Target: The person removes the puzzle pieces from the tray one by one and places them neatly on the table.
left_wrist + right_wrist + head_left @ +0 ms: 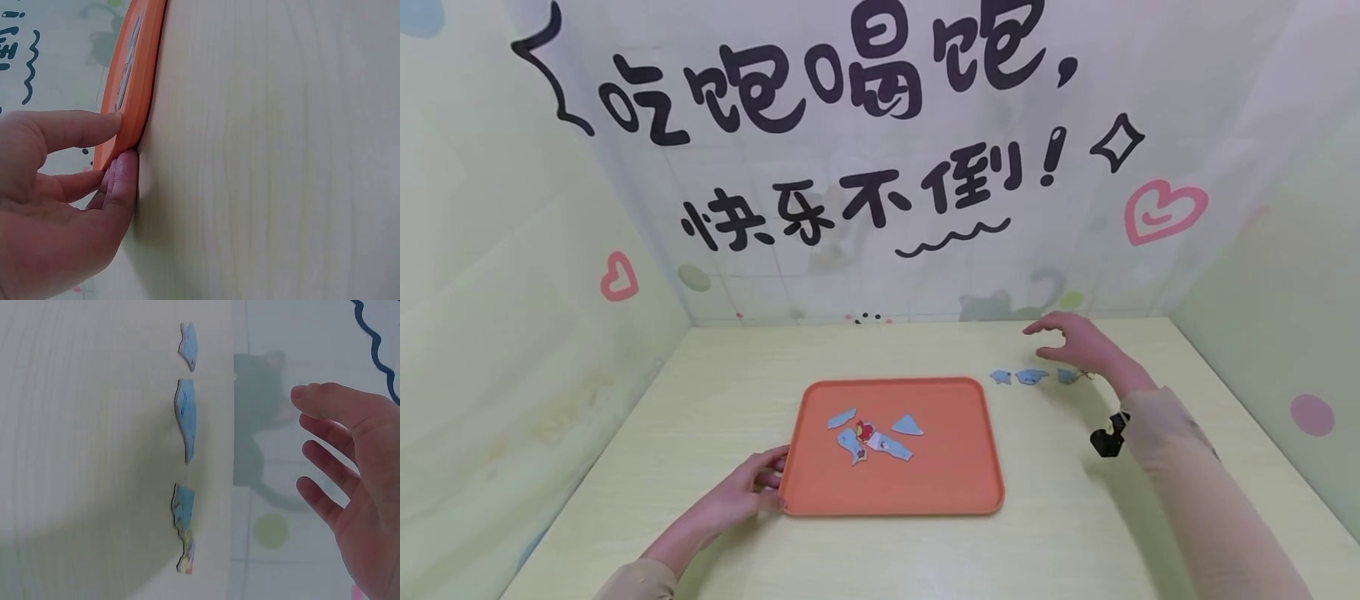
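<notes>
My left hand [748,490] grips the left edge of an orange tray [887,492]. The left wrist view shows its thumb on the rim and the other fingers against the outer side. On the tray lie several flat light-blue puzzle pieces, among them a triangular piece [907,426], a long piece [891,447] and one with a red patch [865,431]. My right hand [1078,342] hovers with nothing held, fingers loosely bent and thumb apart. Near it, a row of blue pieces lies on the table: a small piece [189,347], a longer piece [186,419] and a multicoloured-ended piece [183,512].
The pale wooden table [917,558] is walled by printed cloth [820,283] at the back and both sides. The row of loose pieces lies beyond the tray's back right corner. A black device [1108,435] hangs at my right wrist.
</notes>
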`<state>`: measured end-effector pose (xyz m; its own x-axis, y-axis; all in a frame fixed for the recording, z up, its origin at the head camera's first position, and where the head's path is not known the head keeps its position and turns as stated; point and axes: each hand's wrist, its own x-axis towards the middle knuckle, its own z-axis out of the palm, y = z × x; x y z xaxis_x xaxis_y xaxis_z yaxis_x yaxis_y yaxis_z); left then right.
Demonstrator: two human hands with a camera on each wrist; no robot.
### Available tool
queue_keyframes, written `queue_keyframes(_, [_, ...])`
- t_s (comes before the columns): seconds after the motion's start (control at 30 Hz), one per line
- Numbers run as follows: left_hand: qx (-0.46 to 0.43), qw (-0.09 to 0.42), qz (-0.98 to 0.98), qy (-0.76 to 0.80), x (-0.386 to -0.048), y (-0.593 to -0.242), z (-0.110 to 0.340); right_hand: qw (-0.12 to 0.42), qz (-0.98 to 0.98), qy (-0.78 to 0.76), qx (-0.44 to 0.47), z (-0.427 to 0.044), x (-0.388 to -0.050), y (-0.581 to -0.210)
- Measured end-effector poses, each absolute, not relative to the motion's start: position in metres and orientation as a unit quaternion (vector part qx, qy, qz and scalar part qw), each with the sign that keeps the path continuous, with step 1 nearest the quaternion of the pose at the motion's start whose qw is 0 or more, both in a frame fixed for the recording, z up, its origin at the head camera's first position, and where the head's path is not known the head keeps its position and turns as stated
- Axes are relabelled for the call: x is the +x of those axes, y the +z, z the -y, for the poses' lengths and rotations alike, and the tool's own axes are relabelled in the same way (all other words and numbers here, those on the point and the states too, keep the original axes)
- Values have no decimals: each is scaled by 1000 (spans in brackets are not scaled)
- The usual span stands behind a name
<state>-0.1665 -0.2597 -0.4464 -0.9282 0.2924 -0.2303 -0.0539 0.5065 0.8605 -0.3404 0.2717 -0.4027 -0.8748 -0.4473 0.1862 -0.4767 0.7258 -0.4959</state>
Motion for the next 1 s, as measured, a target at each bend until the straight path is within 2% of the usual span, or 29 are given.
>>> queue_keyframes(0.6, [75,176,-845,500,-165,-448,261,60,895,263,356,-182,-332,-382])
queue_keyframes(1.0, [63,176,-850,493,-164,-446,259,4,890,262,373,-140,-321,-394])
